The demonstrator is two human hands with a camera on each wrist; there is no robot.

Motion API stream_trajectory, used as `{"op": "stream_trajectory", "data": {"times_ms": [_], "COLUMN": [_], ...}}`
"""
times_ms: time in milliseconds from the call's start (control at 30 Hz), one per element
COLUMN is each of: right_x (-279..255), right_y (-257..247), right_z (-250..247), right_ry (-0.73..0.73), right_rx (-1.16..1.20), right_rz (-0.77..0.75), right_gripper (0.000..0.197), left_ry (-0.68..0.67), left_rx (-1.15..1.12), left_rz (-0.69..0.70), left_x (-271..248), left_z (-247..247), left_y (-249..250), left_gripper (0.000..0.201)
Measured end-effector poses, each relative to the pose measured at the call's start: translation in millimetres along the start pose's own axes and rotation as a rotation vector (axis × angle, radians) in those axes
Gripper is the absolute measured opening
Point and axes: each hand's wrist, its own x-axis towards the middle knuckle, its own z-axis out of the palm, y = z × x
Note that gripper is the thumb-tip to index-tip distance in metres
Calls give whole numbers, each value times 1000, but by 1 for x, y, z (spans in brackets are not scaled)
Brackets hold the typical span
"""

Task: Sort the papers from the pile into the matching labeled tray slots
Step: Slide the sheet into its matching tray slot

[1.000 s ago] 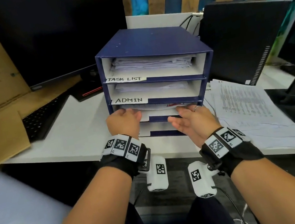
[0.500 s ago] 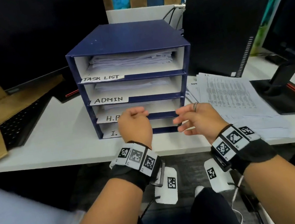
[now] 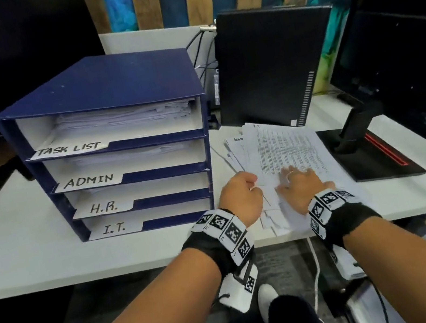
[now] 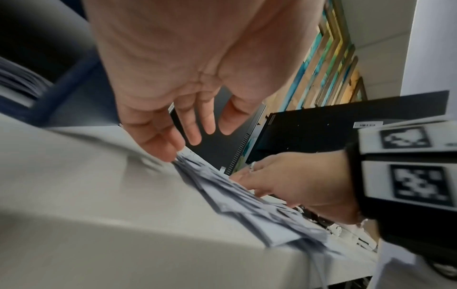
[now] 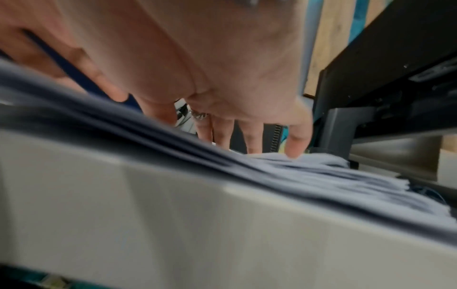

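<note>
A blue paper tray (image 3: pixel 106 80) stands on the white desk, its slots labelled TASK LIST (image 3: pixel 70 149), ADMIN (image 3: pixel 88 180), H.R. (image 3: pixel 103 207) and I.T. (image 3: pixel 114 228); the upper slots hold sheets. To its right lies the loose pile of printed papers (image 3: pixel 286 145). My left hand (image 3: pixel 241 199) is at the pile's left edge; in the left wrist view its relaxed fingertips (image 4: pixel 176 150) touch the pile (image 4: pixel 237 197). My right hand (image 3: pixel 299 183) lies on top of the pile with its fingers spread. In the right wrist view my right hand (image 5: pixel 247 142) has straight fingers on the sheets (image 5: pixel 296 176).
A black computer case (image 3: pixel 269 66) stands just behind the pile, with cables (image 3: pixel 200 49) beside it. A monitor stand (image 3: pixel 354 130) and its base sit right of the pile. Another dark monitor (image 3: pixel 5 70) is at the far left. The desk's front edge (image 3: pixel 111 270) is near my wrists.
Both hands have left the front of the H.R. slot and moved right onto the paper pile. The head view has turned right with them.
</note>
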Motion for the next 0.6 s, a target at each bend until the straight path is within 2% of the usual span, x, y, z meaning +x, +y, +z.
{"op": "stream_trajectory", "data": {"times_ms": [67, 133, 233, 367, 433, 600], "right_x": [-1, -4, -1, 22, 30, 34], "right_y": [5, 10, 22, 52, 58, 64], "right_z": [1, -2, -13, -19, -20, -18], "right_ry": [21, 127, 177, 37, -44, -55], "right_rx": [-124, -173, -99, -57, -115, -108], "right_rz": [-5, -11, 27, 196, 195, 192], "right_gripper": [45, 39, 38, 68, 74, 94], "left_ry": [-6, -25, -74, -128, -148, 12], "left_rx": [81, 160, 269, 326, 257, 172], "left_rz": [-3, -34, -111, -191, -226, -297], "left_x": [13, 27, 46, 64, 72, 81], "left_z": [7, 12, 19, 25, 24, 24], "left_y": [-1, -1, 5, 21, 24, 24], "left_gripper": [40, 48, 58, 56, 56, 63]}}
